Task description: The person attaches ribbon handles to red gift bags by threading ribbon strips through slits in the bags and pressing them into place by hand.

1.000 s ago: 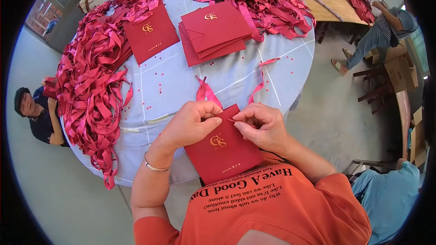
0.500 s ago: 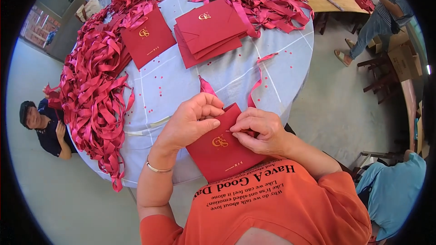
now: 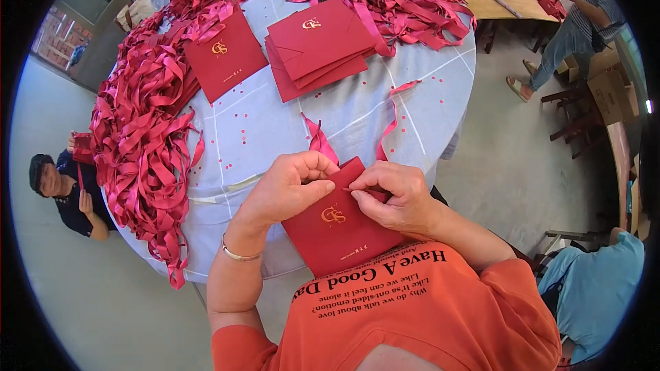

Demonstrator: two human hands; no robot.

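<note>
A red paper gift bag [image 3: 337,230] with a gold emblem leans against my front at the table's near edge. My left hand [image 3: 292,185] is closed at the bag's top left edge, thumb and finger pinching it. On the bag's upper right my right hand [image 3: 399,196] pinches a bit of red ribbon that shows at the face of the bag. The rest of that ribbon [image 3: 390,120] trails over the tabletop beyond the bag, and another ribbon piece [image 3: 318,139] lies just past my left fingers.
Heaps of red ribbon-handled bags [image 3: 144,158] line the table's left and far sides. Flat red bags [image 3: 320,38] are stacked at the far middle, another bag [image 3: 227,58] beside them. Small red paper dots dot the cloth [image 3: 261,124]. Co-workers are at the left [image 3: 75,192] and right [image 3: 595,288].
My right fingers have shifted slightly up, with a bit of ribbon now showing at their tips. The co-worker at the left has raised a hand holding a ribbon.
</note>
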